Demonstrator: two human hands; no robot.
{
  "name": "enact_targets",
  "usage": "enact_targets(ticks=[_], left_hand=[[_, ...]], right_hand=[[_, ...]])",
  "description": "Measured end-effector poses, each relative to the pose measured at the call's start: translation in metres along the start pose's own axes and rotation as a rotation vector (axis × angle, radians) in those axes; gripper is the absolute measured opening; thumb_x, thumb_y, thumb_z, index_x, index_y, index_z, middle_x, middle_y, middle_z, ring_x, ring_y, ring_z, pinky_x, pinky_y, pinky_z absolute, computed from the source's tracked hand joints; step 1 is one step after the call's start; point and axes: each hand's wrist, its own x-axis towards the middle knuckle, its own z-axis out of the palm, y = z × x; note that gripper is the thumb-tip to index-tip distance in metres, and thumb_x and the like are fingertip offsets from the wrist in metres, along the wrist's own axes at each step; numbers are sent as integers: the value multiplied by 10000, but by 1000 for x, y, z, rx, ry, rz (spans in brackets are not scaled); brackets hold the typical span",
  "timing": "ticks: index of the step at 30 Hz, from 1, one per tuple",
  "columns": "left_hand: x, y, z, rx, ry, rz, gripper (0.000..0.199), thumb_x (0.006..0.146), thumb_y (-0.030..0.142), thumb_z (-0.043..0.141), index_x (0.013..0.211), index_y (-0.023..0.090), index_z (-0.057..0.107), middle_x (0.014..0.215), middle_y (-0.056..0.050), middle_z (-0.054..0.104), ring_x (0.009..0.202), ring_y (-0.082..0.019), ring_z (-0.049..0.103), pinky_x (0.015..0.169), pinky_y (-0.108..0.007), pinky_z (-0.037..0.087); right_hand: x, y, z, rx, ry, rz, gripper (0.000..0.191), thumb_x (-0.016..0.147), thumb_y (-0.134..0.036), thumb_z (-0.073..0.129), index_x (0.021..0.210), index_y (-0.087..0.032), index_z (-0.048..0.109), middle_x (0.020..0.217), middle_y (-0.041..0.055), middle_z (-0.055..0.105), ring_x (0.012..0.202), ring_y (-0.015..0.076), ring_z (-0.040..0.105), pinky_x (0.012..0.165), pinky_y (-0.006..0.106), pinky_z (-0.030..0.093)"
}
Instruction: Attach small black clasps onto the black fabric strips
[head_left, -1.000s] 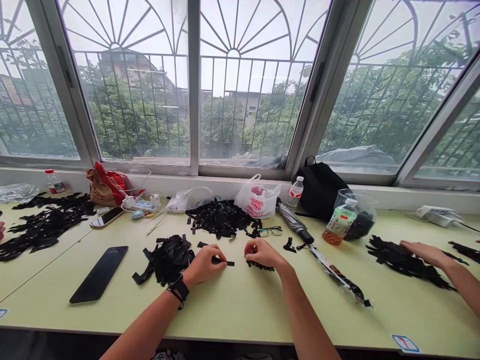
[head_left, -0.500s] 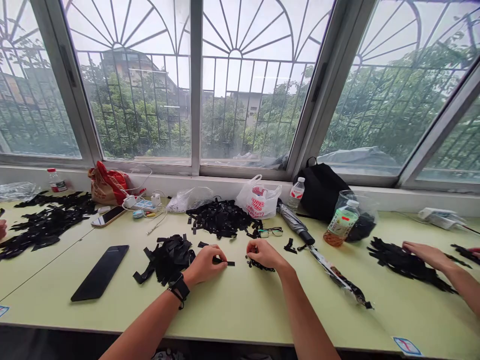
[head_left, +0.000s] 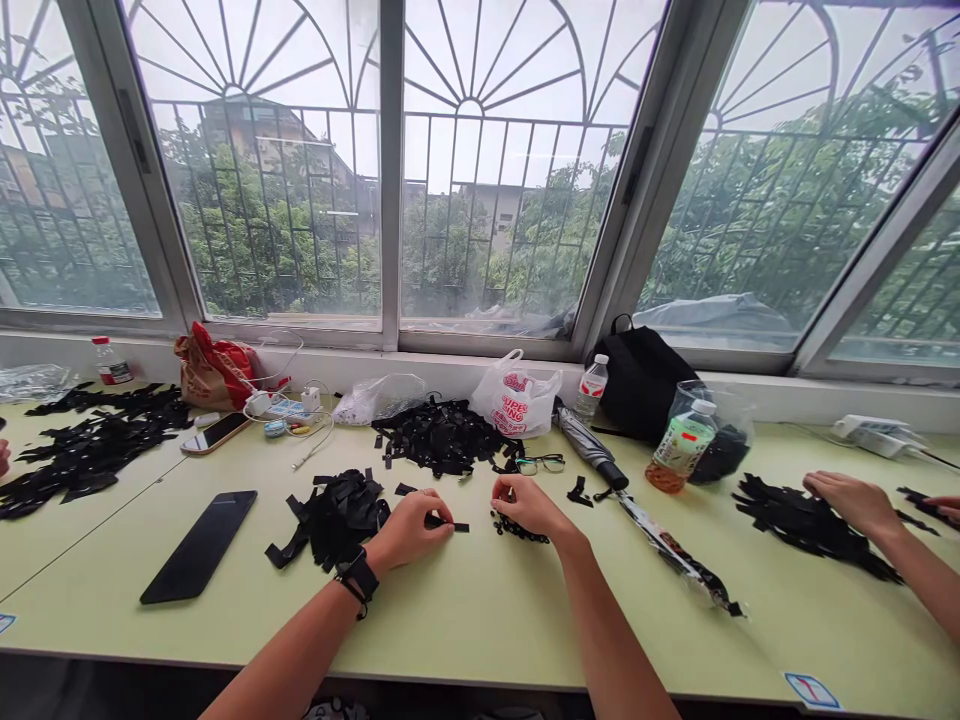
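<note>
Toward the middle of the tabletop (head_left: 465, 610), our left hand (head_left: 409, 532) pinches a black strip (head_left: 448, 524) down against the surface, just beside a loose heap of strips (head_left: 334, 520); our right hand (head_left: 529, 506), half curled, probably has hold of small black pieces (head_left: 517, 530) under its fingers.

Our forearms (head_left: 300, 640) are bare at lower centre of the frame; we wear a black strap watch (head_left: 360, 577) on the left wrist and a thin ring (head_left: 425, 492).

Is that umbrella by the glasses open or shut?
Shut: the umbrella lies on the table, its grey cloth rolled up narrow.
</note>
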Motion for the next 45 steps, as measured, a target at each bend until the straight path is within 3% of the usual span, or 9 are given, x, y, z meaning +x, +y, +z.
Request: enact_targets(ticks=[7,12,15,22,26,30,35,41,45], left_hand=[[0,1,1,-1,0,0,72,830,214,690,849,214,759,895,-52,698,850,-208,639,774,-278,473],[0,3,-1,-1,-2,16,90,852,212,666,849,207,756,891,-53,698,845,-201,636,778,-276,468],[-1,4,-2,0,-6,27,99,856,206,659,856,207,758,891,-48,699,841,-195,636,784,-277,465],[-1,0,1,-12,4,10,106,837,205,683,873,213,783,871,-42,702,832,-192,645,793,-278,472],[1,-1,-1,-12,2,19,134,849,199,669,884,211,798,866,-48,702,831,-190,643,780,-277,472],[1,-3,-2,-1,-4,34,181,860,176,636,891,210,811,866,-59,704,832,-196,636,774,-282,473],[2,-6,0,-9,-6,39,202,838,144,639,915,213,813,885,-61,708,849,-198,640,802,-287,480],[1,-5,1,-1,12,33,191,823,131,639,901,208,797,884,-55,707,845,-194,639,802,-288,477],[1,-4,0,4,11,34,192,820,131,638,901,213,792,885,-50,706,845,-192,640,797,-286,475]], right_hand=[[4,-2,1,64,119,-11,134,821,-314,602,800,-184,623,771,44,679,689,174,608,651,287,455],[7,-16,0,315,160,-42,244,836,-415,631,875,-175,621,735,17,627,661,162,580,619,281,486],[3,-35,5,512,89,-86,303,812,-435,688,961,-176,636,818,24,647,710,165,614,667,301,531],[-8,-71,32,733,-195,-110,201,761,-348,770,866,-187,710,800,95,731,718,209,676,684,385,543],[-10,-70,39,782,-210,-125,72,783,-283,774,803,-220,747,801,175,753,684,220,696,622,405,514],[-8,-62,42,790,-201,-109,91,787,-307,789,778,-222,756,815,199,756,683,229,713,583,387,507],[-4,-56,40,790,-222,-83,112,782,-332,795,827,-234,764,797,186,758,648,212,712,601,398,518],[-5,-58,33,769,-102,-36,140,741,-347,817,790,-228,761,792,188,754,677,237,713,652,449,542],[-4,-56,35,773,-132,-16,147,758,-348,795,782,-207,766,817,164,758,715,218,706,717,434,549]])
